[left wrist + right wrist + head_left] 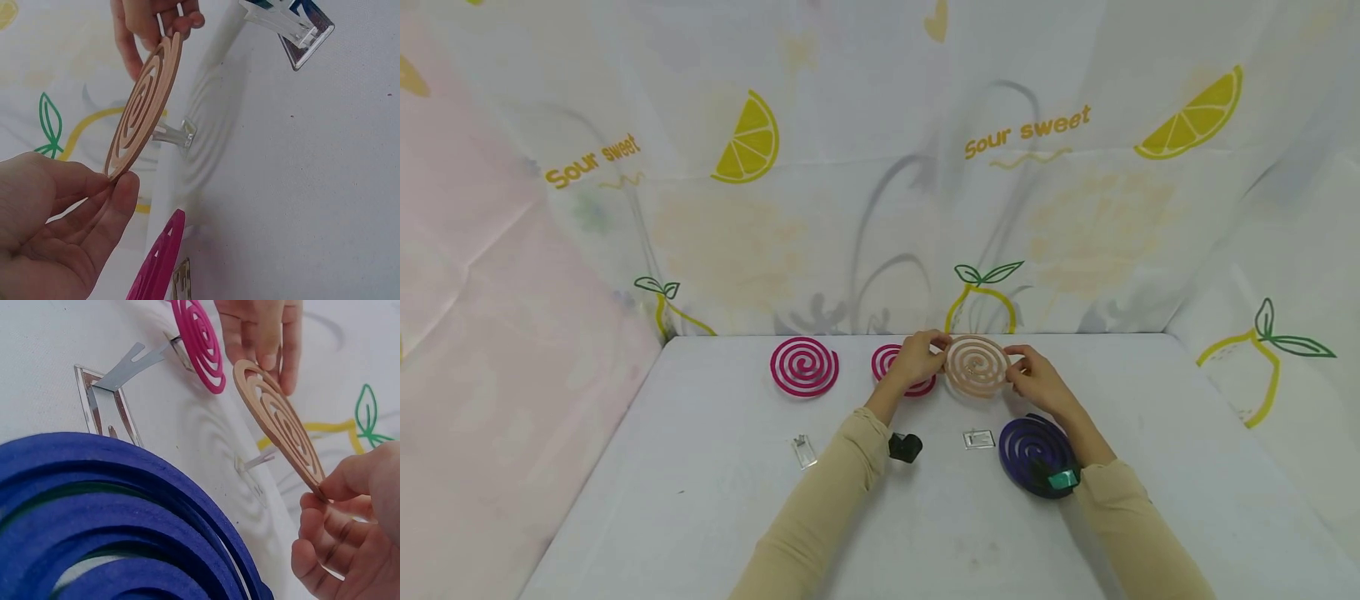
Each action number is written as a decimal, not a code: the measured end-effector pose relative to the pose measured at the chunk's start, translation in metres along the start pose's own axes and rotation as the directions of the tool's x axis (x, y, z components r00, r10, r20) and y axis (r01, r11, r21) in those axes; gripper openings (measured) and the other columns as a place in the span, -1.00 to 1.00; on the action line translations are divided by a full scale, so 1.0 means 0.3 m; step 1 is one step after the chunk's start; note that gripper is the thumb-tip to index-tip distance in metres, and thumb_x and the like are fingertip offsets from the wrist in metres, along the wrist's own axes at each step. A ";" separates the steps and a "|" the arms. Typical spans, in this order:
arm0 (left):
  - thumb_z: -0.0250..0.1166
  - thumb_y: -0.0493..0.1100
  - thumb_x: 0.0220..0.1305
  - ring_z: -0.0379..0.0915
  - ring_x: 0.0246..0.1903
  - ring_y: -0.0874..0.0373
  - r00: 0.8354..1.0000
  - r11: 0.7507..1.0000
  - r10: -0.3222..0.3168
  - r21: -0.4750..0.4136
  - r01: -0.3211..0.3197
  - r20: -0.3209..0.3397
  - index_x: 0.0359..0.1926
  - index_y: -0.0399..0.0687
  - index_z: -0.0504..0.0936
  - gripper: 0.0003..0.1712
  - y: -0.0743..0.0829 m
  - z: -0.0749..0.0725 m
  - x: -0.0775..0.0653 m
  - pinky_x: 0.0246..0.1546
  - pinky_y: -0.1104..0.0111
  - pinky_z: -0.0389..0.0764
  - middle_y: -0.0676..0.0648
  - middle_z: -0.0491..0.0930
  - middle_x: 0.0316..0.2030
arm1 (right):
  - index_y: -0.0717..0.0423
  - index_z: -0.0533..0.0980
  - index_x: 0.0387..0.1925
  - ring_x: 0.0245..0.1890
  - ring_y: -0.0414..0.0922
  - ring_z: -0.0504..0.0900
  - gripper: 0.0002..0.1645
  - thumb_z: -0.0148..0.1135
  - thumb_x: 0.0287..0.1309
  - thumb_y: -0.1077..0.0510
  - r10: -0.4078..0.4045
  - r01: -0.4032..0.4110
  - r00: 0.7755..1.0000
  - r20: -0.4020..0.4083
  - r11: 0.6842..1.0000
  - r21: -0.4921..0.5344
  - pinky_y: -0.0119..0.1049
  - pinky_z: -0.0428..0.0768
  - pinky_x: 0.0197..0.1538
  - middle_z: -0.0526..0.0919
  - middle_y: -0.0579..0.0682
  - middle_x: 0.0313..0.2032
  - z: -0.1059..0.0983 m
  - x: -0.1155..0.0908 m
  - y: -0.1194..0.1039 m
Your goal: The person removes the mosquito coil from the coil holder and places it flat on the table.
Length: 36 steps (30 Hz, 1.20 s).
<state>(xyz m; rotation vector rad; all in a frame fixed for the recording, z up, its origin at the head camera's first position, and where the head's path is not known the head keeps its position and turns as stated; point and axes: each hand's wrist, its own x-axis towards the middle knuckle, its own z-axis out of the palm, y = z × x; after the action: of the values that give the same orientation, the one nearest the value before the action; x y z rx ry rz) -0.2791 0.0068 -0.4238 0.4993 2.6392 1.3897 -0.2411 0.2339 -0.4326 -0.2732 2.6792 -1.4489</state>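
A tan mosquito coil (159, 103) is held up between both hands, tilted above a small metal coil stand (185, 133) at the back of the table. My left hand (917, 358) pinches its left edge between thumb and fingers. On the opposite edge, the thumb and fingertips of my right hand (1036, 379) pinch it too. Gaps separate the coil from the stand's upright prong in both wrist views. Partly behind my left hand is a pink mosquito coil (209, 356), raised on another stand.
A second pink coil (805, 392) sits at the back left. Below my right forearm lies a dark blue coil (156, 465), apparently with more layers beneath. Two metal stands, one left (803, 452) and one centre right (979, 439), lie nearer the front. Patterned cloth walls (880, 208) enclose the table.
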 end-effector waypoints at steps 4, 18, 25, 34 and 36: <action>0.12 -0.28 0.30 0.70 -0.35 0.03 1.000 1.000 0.007 -0.006 -0.007 -0.001 0.02 -0.27 0.56 -0.70 0.002 -0.003 -0.006 -0.46 0.51 0.59 -0.22 0.66 -0.11 | 0.49 0.23 0.19 -0.59 -0.23 0.45 -0.46 -0.02 0.16 0.40 0.001 -0.001 1.000 0.009 1.000 0.011 -0.44 0.41 -0.51 0.55 0.38 -0.35 -0.005 -0.030 -0.063; 0.13 -0.29 0.27 0.70 -0.36 0.03 0.999 0.999 0.021 -0.030 -0.020 0.043 0.12 -0.22 0.51 -0.62 -0.005 0.004 -0.015 -0.44 0.52 0.58 -0.22 0.64 -0.12 | 0.34 0.27 0.20 -0.56 -0.24 0.46 -0.47 0.00 0.17 0.33 -0.025 0.025 1.000 -0.013 1.000 -0.012 -0.43 0.43 -0.50 0.58 0.23 -0.38 -0.004 -0.020 0.016; 0.14 -0.28 0.27 0.69 -0.36 0.04 0.998 0.998 0.042 -0.045 -0.040 0.050 0.09 -0.22 0.52 -0.64 -0.007 0.010 -0.026 -0.43 0.51 0.58 -0.22 0.64 -0.13 | 0.35 0.27 0.20 -0.57 -0.25 0.46 -0.46 0.01 0.16 0.33 -0.048 0.047 0.999 -0.013 0.999 -0.011 -0.44 0.41 -0.51 0.58 0.29 -0.38 -0.010 -0.037 0.015; 0.15 -0.27 0.27 0.68 -0.36 0.09 0.997 0.996 0.028 -0.081 -0.023 0.067 0.09 -0.18 0.52 -0.65 -0.009 0.023 -0.033 -0.50 0.53 0.53 -0.20 0.62 -0.12 | 0.34 0.25 0.22 -0.57 -0.28 0.44 -0.47 0.03 0.21 0.30 -0.059 0.059 0.998 -0.001 0.998 0.013 -0.45 0.41 -0.51 0.57 0.23 -0.39 -0.023 -0.064 0.012; 0.16 -0.27 0.28 0.67 -0.36 0.11 0.997 0.997 0.030 -0.070 -0.025 0.070 0.09 -0.17 0.52 -0.64 -0.010 0.027 -0.034 -0.51 0.55 0.50 -0.19 0.62 -0.12 | 0.33 0.26 0.22 -0.55 -0.25 0.46 -0.47 0.03 0.20 0.29 -0.057 0.057 0.998 0.000 0.998 0.015 -0.45 0.43 -0.49 0.57 0.21 -0.39 -0.024 -0.067 0.015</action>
<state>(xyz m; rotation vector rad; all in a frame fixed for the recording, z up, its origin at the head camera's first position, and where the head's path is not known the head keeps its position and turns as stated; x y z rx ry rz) -0.2682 0.0080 -0.4315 0.5685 2.5287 1.4372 -0.2231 0.2461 -0.4328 -0.3515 2.6802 -1.4825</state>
